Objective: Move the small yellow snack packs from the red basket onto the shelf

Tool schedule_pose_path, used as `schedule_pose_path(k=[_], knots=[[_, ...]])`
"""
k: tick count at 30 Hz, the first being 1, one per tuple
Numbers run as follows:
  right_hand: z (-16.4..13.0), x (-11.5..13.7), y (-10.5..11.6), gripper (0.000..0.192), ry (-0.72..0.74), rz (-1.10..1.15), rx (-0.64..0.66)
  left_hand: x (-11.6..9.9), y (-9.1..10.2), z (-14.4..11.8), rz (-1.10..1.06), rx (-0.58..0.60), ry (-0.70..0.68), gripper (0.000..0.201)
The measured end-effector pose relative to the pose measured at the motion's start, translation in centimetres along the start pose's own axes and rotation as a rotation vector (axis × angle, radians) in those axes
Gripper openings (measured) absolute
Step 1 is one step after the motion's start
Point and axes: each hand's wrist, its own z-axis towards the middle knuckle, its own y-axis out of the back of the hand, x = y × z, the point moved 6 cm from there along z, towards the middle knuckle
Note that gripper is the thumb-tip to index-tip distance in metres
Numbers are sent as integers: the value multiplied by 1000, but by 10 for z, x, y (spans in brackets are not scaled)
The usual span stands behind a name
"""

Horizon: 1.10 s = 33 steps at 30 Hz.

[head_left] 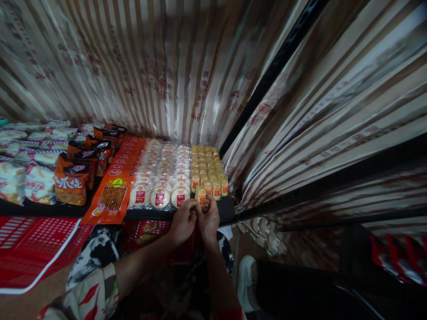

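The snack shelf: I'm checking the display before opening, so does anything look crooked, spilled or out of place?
Mostly tidy. The yellow packets and round white packets stand in even rows. The long orange packet at the front lies flat, overhanging the shelf edge. Both hands, left hand and right hand, pinch one front yellow packet.
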Motion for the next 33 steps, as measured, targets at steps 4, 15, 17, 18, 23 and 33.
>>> schedule_pose_path(k=[4, 15, 17, 18, 23, 33], knots=[[-2, -2, -6, 47, 8, 27, -23, -1, 0, 2, 4, 47, 78, 31], [4, -5, -18, 36, 10, 68, 5, -12, -1, 17, 69, 40, 99, 26], [5, -6, -20, 34, 26, 83, 17, -10, -3, 19, 73, 42, 106, 27], [6, -6, -20, 33, 41, 87, 18, -9, -5, 19, 81, 49, 115, 28], [6, -6, -21, 28, 144, 63, -6, -3, -14, 21, 128, 62, 139, 30], [0, -15, -28, 31, 353, -68, -91, -8, -18, 23, 69, 32, 45, 28]])
